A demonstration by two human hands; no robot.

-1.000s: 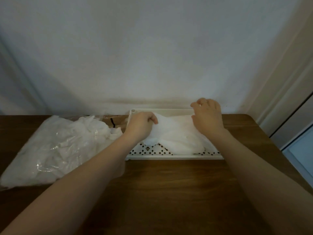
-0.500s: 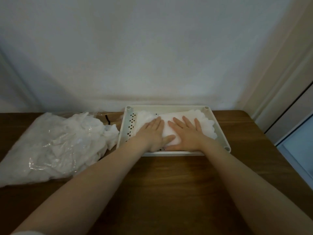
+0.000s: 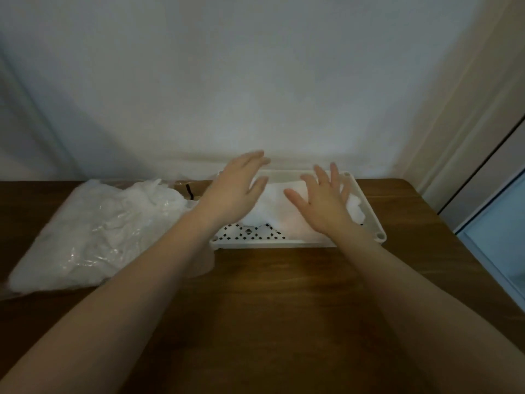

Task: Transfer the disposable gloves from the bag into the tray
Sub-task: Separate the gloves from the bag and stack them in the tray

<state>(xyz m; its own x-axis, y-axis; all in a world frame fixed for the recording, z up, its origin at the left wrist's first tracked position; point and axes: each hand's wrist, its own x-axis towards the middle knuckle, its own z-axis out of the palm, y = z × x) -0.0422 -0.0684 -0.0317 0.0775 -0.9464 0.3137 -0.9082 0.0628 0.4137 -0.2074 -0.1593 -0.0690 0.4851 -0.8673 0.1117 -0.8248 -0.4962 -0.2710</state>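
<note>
A white perforated tray (image 3: 372, 220) sits at the back of the wooden table, with a pile of thin white disposable gloves (image 3: 272, 206) lying in it. To its left lies a clear plastic bag (image 3: 93, 231) stuffed with more white gloves. My left hand (image 3: 238, 191) is lifted above the tray's left end, fingers straight and spread, holding nothing. My right hand (image 3: 324, 203) hovers over the right part of the glove pile, fingers spread; whether it touches the gloves I cannot tell. Both hands hide part of the pile.
The brown wooden table (image 3: 284, 308) runs up to a pale wall (image 3: 255, 81) just behind the tray. A door frame and a light-blue panel (image 3: 500, 223) stand to the right of the table's edge.
A second ago both hands gripped gloves over the tray, then pressed flat on the pile. Now both hands have lifted off, the left one higher and moving left.
</note>
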